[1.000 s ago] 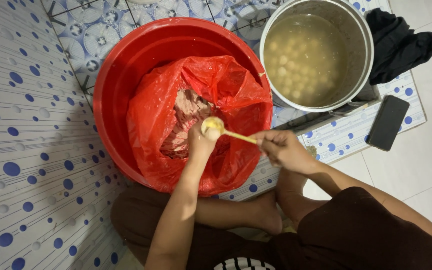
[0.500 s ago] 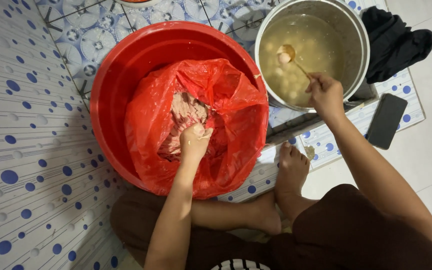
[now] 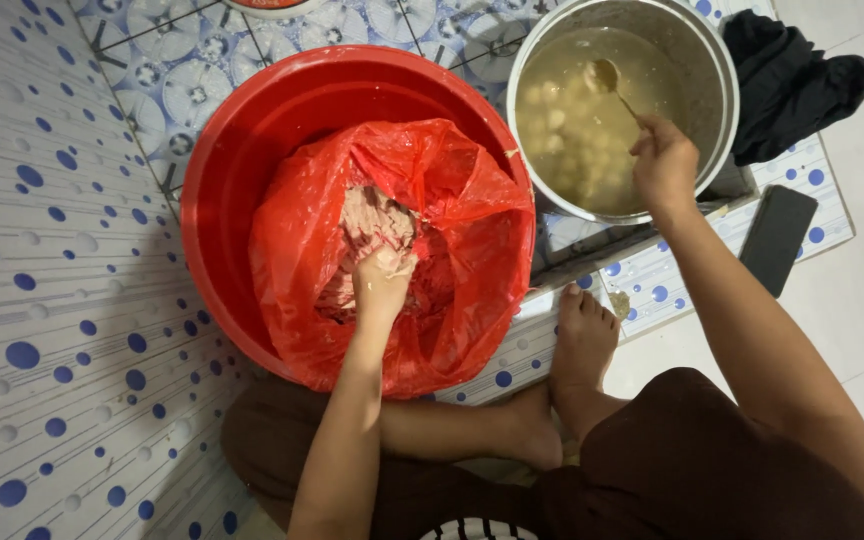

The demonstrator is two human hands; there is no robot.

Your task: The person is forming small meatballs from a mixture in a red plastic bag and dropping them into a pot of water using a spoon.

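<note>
The left hand point(image 3: 382, 275) is sunk into a pale pinkish paste point(image 3: 377, 225) inside a red plastic bag point(image 3: 452, 250), its fingers curled down into the mass; whether they grip a lump or only press on it cannot be told. The bag lines a red basin point(image 3: 252, 150) and its crumpled edge spills over the basin's near right rim, leaving bare basin wall on the left and far sides.

The right hand point(image 3: 664, 165) is closed around the thin handle of a spoon point(image 3: 607, 78), held over the near right part of a metal pot point(image 3: 722, 90). The spoon's bowl is over the cloudy broth towards the pot's far side, among pale round balls point(image 3: 562, 110) floating there. The pot stands just right of the basin, the two rims nearly touching.

Right of the pot lie a dark cloth point(image 3: 792, 80) and, nearer, a black phone point(image 3: 777, 235), close beside the right forearm. The person's bare foot point(image 3: 582, 340) rests near the basin's near right edge. The dotted mat point(image 3: 42, 300) to the left offers the widest open floor.
</note>
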